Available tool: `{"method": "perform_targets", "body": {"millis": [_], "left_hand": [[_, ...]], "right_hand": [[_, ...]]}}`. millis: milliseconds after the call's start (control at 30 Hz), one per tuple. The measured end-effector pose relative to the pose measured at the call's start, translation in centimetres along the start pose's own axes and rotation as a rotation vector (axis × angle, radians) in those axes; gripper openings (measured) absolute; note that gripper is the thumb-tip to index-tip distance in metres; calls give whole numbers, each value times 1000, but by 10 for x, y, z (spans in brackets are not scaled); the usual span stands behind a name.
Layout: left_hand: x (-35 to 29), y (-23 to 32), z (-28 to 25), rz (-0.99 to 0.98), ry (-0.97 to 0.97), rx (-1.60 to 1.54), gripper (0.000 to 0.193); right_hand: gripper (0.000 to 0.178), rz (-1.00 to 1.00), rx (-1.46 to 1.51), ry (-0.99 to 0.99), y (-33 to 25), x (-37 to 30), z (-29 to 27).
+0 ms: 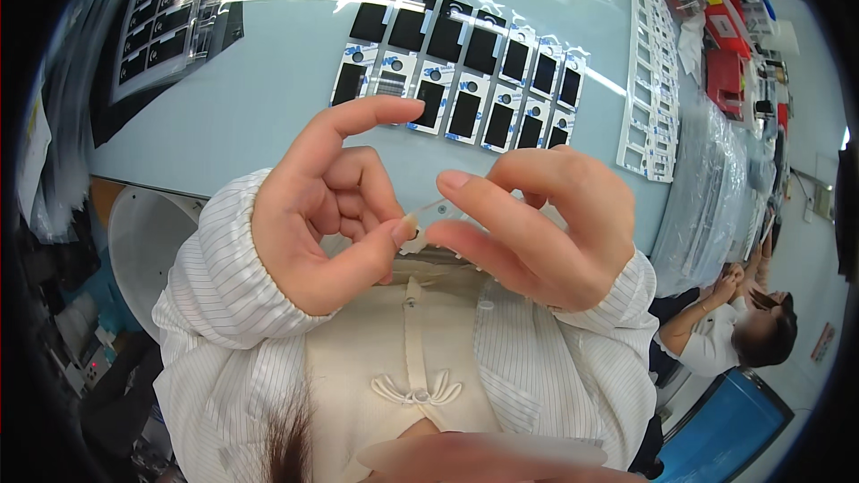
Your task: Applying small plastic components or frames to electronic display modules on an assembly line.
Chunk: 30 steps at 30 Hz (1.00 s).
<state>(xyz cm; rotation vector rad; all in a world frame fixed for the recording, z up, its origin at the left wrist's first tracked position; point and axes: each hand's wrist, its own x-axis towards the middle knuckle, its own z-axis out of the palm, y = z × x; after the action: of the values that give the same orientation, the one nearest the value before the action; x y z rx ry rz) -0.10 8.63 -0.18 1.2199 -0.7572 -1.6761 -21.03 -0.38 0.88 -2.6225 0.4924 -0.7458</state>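
Clear strip (431,207) spanning a narrow gap

Left hand (309,219): thumb tip up against a bent finger, seemingly closed on a small pale piece (411,227); forefinger extended, well clear of the pinch. Right hand (568,224): loosely curled, forefinger and thumb visibly parted. Strip runs from the piece toward that forefinger; whether it is gripped there, cannot tell.

Piece and strip sit in front of the torso, by the near side of the pale blue-grey counter (277,63). Farther across: two rows of black-and-white rectangular parts (465,114).

Handling, as judged: keep the left pinch steady at the piece's rim, skin off its faces. Strip looks thin, likely to curl or snap back if jerked; a slow, low pull along its own line suits it better. Forearms braced on the counter would help. Piece is small, easily lost if the pinch slackens.
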Motion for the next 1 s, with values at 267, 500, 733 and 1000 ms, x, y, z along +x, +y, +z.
{"method": "perform_targets", "body": {"millis": [267,500,733,1000], "left_hand": [[1,6,-6,-30,-40,-11,71],[1,12,-7,-74,-4,-16,68],[6,5,-13,-67,-16,-85,62],[12,-4,-13,26,46,-28,58]], "right_hand": [[35,-7,30,64,7,-3,-1],[18,447,508,141,10,-6,-1],[16,535,689,172,14,-11,2],[17,252,307,155,9,-18,7]]}}
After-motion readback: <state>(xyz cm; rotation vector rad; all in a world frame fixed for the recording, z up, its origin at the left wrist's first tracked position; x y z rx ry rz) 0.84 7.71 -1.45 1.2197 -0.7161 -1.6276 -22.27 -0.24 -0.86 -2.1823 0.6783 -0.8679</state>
